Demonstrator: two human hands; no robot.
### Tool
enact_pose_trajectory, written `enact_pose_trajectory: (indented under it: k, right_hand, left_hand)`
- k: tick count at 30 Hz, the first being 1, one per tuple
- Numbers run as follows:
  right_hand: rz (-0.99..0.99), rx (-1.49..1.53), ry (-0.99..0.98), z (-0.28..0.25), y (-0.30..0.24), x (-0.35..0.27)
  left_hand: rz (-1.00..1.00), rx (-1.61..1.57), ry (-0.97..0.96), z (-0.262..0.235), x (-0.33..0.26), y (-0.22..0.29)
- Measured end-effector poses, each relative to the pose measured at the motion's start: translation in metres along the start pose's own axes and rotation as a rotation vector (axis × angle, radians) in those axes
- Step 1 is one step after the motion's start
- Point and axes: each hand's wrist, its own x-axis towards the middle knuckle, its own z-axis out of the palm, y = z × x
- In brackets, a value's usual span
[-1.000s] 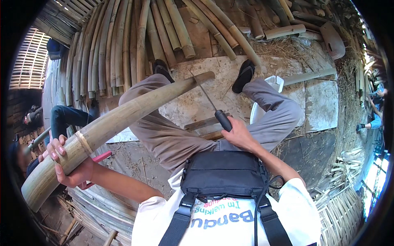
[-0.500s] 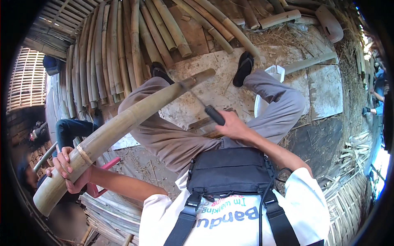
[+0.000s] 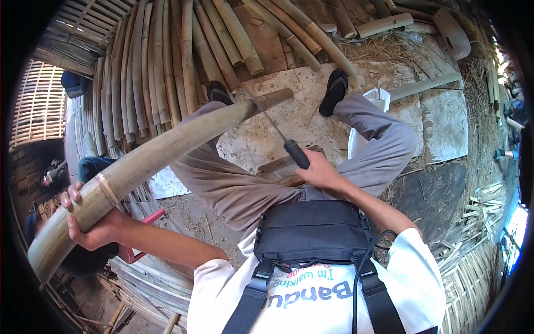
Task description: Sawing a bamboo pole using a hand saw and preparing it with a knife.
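Note:
A thick bamboo pole (image 3: 178, 140) slants from the lower left up across my left leg, with a pale node ring (image 3: 107, 188) near its lower end. My left hand (image 3: 99, 224) is wrapped around the pole from below, just beside that ring. In my right hand (image 3: 321, 171), over my lap, is a knife (image 3: 296, 154) with a black handle. Its thin blade lies across the pole close to the far, narrower end, and its tip reaches past the pole's far side.
Many long bamboo poles (image 3: 147, 72) lie side by side at the upper left. A white container (image 3: 378, 99) stands beside my right leg. Behind my left arm are a pink-red frame (image 3: 147, 218) and part of another person. Split bamboo strips (image 3: 478, 222) are heaped at the right.
The bamboo pole has slid toward the lower left along with my left hand. The knife blade now crosses the pole farther, its tip beyond the far side.

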Motion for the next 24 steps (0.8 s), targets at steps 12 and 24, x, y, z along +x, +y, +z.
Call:
enact_pose_trajectory:
  k: [12, 24]
  right_hand:
    - [0.512, 1.007, -0.173, -0.038, 0.030, 0.038]
    - [0.647, 1.730, -0.273, -0.058, 0.042, 0.014]
  left_hand:
    - [-0.010, -0.020, -0.111, 0.019, 0.005, -0.001]
    - [-0.096, -0.066, -0.152, 0.013, 0.015, -0.002]
